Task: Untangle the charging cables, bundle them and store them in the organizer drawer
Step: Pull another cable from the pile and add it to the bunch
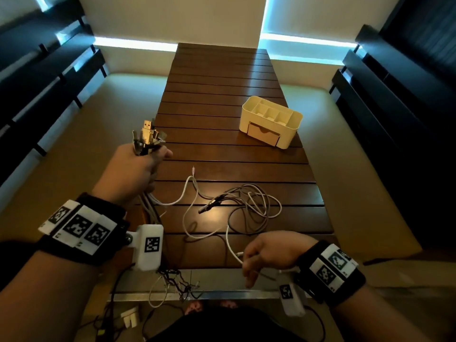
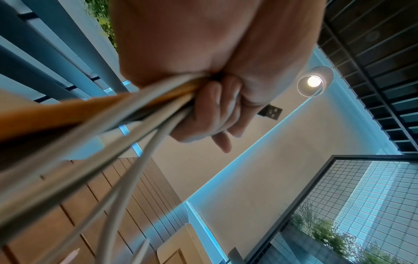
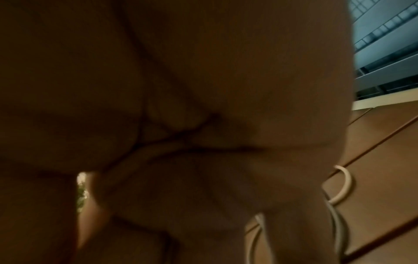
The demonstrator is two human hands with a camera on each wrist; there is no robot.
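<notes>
**Plug ends gathered, tails still snarled**

The person's left hand point(image 1: 134, 169) is fisted round the plug ends of the charging cables point(image 1: 232, 206), with a cluster of USB plugs point(image 1: 148, 138) sticking up out of the fist. The left wrist view confirms it: fingers point(image 2: 210, 110) curled tight over several white and grey cords. This fist is held up off the near-left corner of the slatted wooden table point(image 1: 222, 90). From it the cords drop and trail rightward onto the table, where they end in a loose knot of loops near its middle, with a dark connector lying just left of that knot.

The right hand point(image 1: 269, 253) hangs at the table's near edge, fingers curled down round a white cord point(image 1: 233, 253). Whether it pinches the cord firmly cannot be told; the right wrist view is dark and blurred.

The cream organizer point(image 1: 293, 119) stands toward the far right of the table, well apart from the loops, and its drawer point(image 1: 262, 134) looks closed.

Judging from this, the risk lies in the tangle: pulling the white cord while the loops are still crossed would likely cinch them tighter. Small connectors could snag inside a loop. A hard tug might also slip plugs out of the left fist, or drag slack off the table's near edge. The closed drawer will need a free hand.
</notes>
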